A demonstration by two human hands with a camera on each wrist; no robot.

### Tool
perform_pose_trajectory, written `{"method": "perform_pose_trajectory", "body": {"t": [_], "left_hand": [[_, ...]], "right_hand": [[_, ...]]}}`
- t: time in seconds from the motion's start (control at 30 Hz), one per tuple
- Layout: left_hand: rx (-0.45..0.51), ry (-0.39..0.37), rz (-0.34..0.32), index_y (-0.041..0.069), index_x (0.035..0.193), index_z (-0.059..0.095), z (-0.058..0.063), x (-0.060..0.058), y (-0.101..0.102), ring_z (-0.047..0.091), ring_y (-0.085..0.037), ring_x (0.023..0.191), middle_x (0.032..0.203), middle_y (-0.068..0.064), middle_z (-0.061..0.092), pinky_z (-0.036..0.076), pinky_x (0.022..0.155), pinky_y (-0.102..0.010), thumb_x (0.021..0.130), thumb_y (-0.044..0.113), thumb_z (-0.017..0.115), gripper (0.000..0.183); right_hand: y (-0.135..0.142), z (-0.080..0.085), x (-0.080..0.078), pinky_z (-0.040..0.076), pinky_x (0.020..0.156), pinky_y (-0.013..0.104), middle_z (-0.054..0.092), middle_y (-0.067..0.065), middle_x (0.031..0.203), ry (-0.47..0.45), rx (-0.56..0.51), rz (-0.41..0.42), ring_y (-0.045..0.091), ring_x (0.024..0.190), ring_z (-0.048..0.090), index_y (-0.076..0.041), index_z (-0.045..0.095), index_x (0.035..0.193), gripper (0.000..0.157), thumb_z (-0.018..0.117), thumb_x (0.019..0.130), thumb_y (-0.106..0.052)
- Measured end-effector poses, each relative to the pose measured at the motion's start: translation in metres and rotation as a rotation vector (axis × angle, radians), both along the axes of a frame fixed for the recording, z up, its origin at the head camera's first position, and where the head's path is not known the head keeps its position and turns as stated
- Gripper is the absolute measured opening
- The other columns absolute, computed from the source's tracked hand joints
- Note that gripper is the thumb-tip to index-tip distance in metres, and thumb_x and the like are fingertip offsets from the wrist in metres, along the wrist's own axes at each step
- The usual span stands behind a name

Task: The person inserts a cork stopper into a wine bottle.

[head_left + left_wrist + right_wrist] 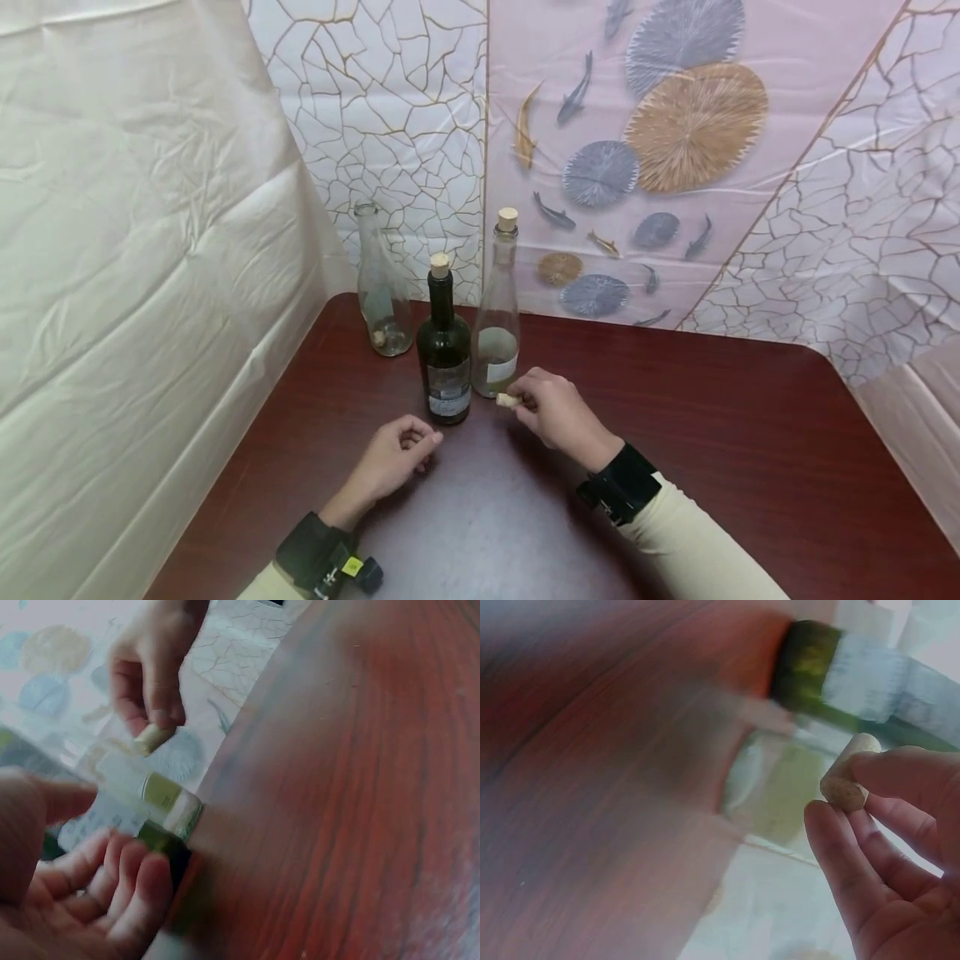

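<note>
My right hand [558, 414] pinches a small cork [847, 774] between thumb and fingertips, just in front of a tall clear bottle [497, 312] with a cork [507, 219] in its mouth. To that bottle's left stands a dark green wine bottle [444, 354], also topped by a cork [439, 265]. My left hand [392, 458] holds nothing; its fingers are loosely curled near the green bottle's base. Farther back on the left, another clear bottle [381, 287] has an uncovered mouth and a cork [378, 337] lying inside at the bottom.
All the bottles stand upright on a dark red wooden table [720, 433]. A pale cloth [172, 250] hangs along the left side, and a patterned sheet [600, 225] covers the wall behind. Black straps with cameras [626, 483] circle both wrists.
</note>
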State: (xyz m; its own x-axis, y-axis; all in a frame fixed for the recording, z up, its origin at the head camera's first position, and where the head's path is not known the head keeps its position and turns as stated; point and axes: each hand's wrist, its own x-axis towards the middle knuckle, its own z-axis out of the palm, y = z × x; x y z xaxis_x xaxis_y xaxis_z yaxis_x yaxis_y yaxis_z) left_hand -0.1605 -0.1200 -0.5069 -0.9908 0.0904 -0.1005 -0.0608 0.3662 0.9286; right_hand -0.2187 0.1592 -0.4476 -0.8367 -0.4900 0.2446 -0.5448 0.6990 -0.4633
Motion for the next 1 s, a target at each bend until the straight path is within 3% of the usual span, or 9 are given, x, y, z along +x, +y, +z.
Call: {"method": "perform_pose_trajectory", "body": {"t": [0.13, 0.2, 0.37, 0.57, 0.77, 1.0], "left_hand": [[-0.003, 0.083, -0.141, 0.01, 0.103, 0.068, 0.01, 0.006, 0.011, 0.068, -0.012, 0.076, 0.093, -0.005, 0.072, 0.058, 0.066, -0.024, 0.095, 0.024, 0.078, 0.019], [0.021, 0.111, -0.168, 0.008, 0.107, 0.068, 0.017, 0.008, 0.019, 0.069, -0.012, 0.084, 0.099, -0.006, 0.072, 0.059, 0.072, -0.023, 0.095, 0.023, 0.078, 0.022], [0.166, 0.062, -0.16, 0.003, 0.122, 0.066, 0.03, 0.006, 0.04, 0.072, -0.018, 0.097, 0.111, -0.01, 0.072, 0.062, 0.087, -0.033, 0.096, 0.024, 0.076, 0.035], [0.373, -0.02, -0.136, -0.002, 0.131, 0.059, 0.034, 0.0, 0.058, 0.074, -0.035, 0.103, 0.117, -0.025, 0.068, 0.06, 0.096, -0.051, 0.1, 0.022, 0.071, 0.041], [0.444, -0.047, -0.088, -0.003, 0.129, 0.058, 0.037, -0.002, 0.066, 0.074, -0.033, 0.1, 0.112, -0.018, 0.068, 0.059, 0.097, -0.055, 0.099, 0.017, 0.072, 0.039], [0.496, -0.034, -0.118, -0.006, 0.125, 0.058, 0.042, -0.002, 0.072, 0.073, -0.033, 0.101, 0.107, -0.012, 0.067, 0.061, 0.096, -0.053, 0.099, 0.014, 0.072, 0.036]], "right_hand": [[0.0, 0.011, 0.009, 0.059, 0.076, 0.026, 0.069, -0.003, 0.101, -0.016, -0.068, -0.02, 0.01, 0.087, 0.069, -0.013, 0.077, 0.108, 0.018, 0.079, 0.091, -0.007], [-0.001, 0.016, 0.014, 0.06, 0.076, 0.026, 0.07, -0.003, 0.1, -0.012, -0.105, -0.018, 0.01, 0.086, 0.07, -0.013, 0.077, 0.107, 0.018, 0.079, 0.091, -0.006], [-0.004, 0.026, 0.028, 0.063, 0.075, 0.029, 0.07, -0.002, 0.099, 0.016, -0.151, 0.011, 0.009, 0.085, 0.071, -0.011, 0.076, 0.105, 0.018, 0.08, 0.089, -0.004], [-0.008, 0.029, 0.041, 0.063, 0.076, 0.028, 0.069, -0.001, 0.101, 0.033, -0.149, 0.065, 0.01, 0.087, 0.072, -0.01, 0.075, 0.106, 0.018, 0.08, 0.09, -0.004], [-0.008, 0.031, 0.048, 0.063, 0.078, 0.026, 0.069, -0.001, 0.102, 0.093, -0.139, 0.089, 0.011, 0.089, 0.073, -0.011, 0.076, 0.105, 0.018, 0.081, 0.089, -0.005], [-0.007, 0.036, 0.054, 0.062, 0.078, 0.026, 0.069, -0.002, 0.102, 0.151, -0.089, 0.09, 0.011, 0.089, 0.071, -0.012, 0.076, 0.105, 0.018, 0.083, 0.088, -0.008]]}}
